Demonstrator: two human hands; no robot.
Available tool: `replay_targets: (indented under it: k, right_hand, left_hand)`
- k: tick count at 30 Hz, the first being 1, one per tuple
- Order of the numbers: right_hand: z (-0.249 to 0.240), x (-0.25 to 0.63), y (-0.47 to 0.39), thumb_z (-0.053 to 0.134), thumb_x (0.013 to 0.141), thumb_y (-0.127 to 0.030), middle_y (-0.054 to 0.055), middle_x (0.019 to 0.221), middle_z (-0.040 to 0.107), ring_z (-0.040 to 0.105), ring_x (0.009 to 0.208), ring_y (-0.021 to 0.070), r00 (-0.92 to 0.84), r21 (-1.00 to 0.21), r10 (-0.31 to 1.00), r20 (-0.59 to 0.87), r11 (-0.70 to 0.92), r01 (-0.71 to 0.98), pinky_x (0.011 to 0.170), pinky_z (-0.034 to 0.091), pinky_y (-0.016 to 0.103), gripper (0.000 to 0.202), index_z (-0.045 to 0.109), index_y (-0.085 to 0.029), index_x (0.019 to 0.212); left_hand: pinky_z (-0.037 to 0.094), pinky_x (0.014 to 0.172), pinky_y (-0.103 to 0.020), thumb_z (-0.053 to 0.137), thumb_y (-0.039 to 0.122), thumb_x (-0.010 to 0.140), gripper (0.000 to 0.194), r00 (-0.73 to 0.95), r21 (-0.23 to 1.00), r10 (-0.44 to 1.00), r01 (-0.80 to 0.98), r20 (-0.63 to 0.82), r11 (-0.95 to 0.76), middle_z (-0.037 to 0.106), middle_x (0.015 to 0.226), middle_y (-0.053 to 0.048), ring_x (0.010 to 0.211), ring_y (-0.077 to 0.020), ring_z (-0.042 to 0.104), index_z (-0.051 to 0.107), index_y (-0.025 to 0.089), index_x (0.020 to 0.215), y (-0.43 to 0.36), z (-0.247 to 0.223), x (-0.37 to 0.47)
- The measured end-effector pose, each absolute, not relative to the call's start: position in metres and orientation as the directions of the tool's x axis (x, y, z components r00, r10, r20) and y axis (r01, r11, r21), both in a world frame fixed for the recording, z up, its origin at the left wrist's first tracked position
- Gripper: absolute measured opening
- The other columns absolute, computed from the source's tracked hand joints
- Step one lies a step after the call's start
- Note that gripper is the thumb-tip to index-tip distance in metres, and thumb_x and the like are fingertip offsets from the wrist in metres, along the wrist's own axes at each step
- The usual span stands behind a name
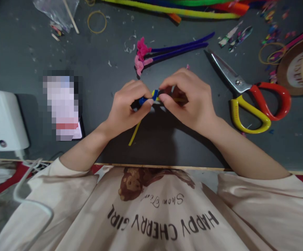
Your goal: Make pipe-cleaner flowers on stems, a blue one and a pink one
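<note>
Close together at the middle of the table, both my hands pinch one small piece of blue and yellow pipe cleaner. My left hand (132, 106) grips the blue pipe cleaner (155, 94) between thumb and forefinger. My right hand (189, 99) closes thumb and finger on the yellow pipe cleaner (157, 98) right beside it. A thin yellow strip (134, 134) sticks out below my left hand. Just beyond my hands lie two pipe-cleaner flowers: a hot pink flower (142, 48) and a light pink flower (140, 64), each on a purple stem. My fingers partly hide the worked piece.
Scissors (239, 83) with red and yellow handles lie slightly open at right, near a ribbon spool (284, 73). A phone (64, 108) and a white power bank (6, 120) with a cable sit at left. Long coloured pipe cleaners (188, 12), a rubber band (96, 22) and scraps lie farther back.
</note>
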State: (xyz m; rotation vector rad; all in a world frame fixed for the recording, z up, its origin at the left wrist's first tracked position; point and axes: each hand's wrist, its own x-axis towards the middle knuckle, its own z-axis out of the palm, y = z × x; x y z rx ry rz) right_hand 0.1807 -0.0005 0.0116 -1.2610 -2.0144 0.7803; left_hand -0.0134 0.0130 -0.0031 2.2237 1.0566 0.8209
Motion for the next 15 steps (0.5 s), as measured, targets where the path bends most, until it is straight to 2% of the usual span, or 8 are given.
replay_targets:
  k: [4,8,12,15]
  right_hand:
    - [0.0056,0.1831,-0.0055,0.041,0.098,-0.032,0.004,0.094,0.064,0.060,0.080,0.0137,-0.435,-0.585,0.864,0.254,0.496,0.642,0.067,0.045,0.028,0.026,0.065,-0.024,0.103]
    - [0.0028,0.1833,-0.0065,0.033,0.101,-0.033,0.002,0.091,0.063,0.059,0.075,0.0114,-0.474,-0.449,0.845,0.248,0.534,0.716,0.063,0.043,0.026,0.035,0.066,-0.024,0.106]
    - [0.0061,0.1837,-0.0060,0.031,0.101,-0.034,0.003,0.093,0.062,0.058,0.072,0.0104,-0.504,-0.404,0.836,0.217,0.547,0.734,0.057,0.040,0.024,0.037,0.066,-0.024,0.107]
    - [0.0084,0.1846,-0.0051,0.032,0.101,-0.034,0.003,0.095,0.061,0.057,0.072,0.0104,-0.520,-0.408,0.832,0.195,0.551,0.728,0.056,0.037,0.025,0.035,0.065,-0.021,0.106]
  left_hand:
    - [0.050,0.082,-0.036,0.048,0.035,0.093,0.024,0.501,0.713,0.816,0.457,0.289,-0.533,0.063,0.073,-0.001,0.073,-0.0148,0.059,0.053,0.022,0.074,0.0135,-0.0027,-0.0133]
    - [0.051,0.079,-0.035,0.048,0.034,0.092,0.023,0.501,0.679,0.806,0.474,0.316,-0.561,0.063,0.072,-0.001,0.072,-0.0142,0.059,0.055,0.021,0.074,0.0137,-0.0049,-0.0131]
    - [0.050,0.075,-0.035,0.049,0.029,0.091,0.020,0.504,0.626,0.764,0.458,0.403,-0.632,0.062,0.072,-0.002,0.070,-0.0145,0.059,0.054,0.021,0.074,0.0139,-0.0048,-0.0125]
    - [0.051,0.076,-0.037,0.049,0.028,0.091,0.020,0.520,0.605,0.747,0.456,0.415,-0.653,0.062,0.071,-0.002,0.070,-0.0150,0.059,0.053,0.021,0.073,0.0141,-0.0038,-0.0124]
